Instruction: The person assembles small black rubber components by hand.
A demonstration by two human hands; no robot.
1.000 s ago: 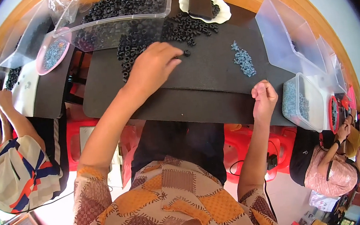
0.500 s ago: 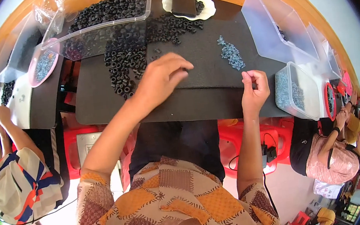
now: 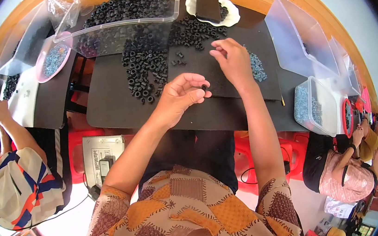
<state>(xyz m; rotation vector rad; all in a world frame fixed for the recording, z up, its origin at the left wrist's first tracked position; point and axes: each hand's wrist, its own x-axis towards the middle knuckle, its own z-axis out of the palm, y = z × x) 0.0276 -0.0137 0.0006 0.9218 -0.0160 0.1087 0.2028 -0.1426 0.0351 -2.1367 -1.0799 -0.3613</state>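
Nearest to the body, the front edge of the black mat has a bare strip – there is free room here for the forearms. Above it the left hand is closed, and its thumb and fingers pinch one small black ring. Just beyond, the right hand hovers with fingers bent; I cannot tell if it holds something. Beside this hand lies a small heap of grey metal pieces. Further, loose black rings spread over the mat up to the clear tray full of them. At the far edge stands a white dish.
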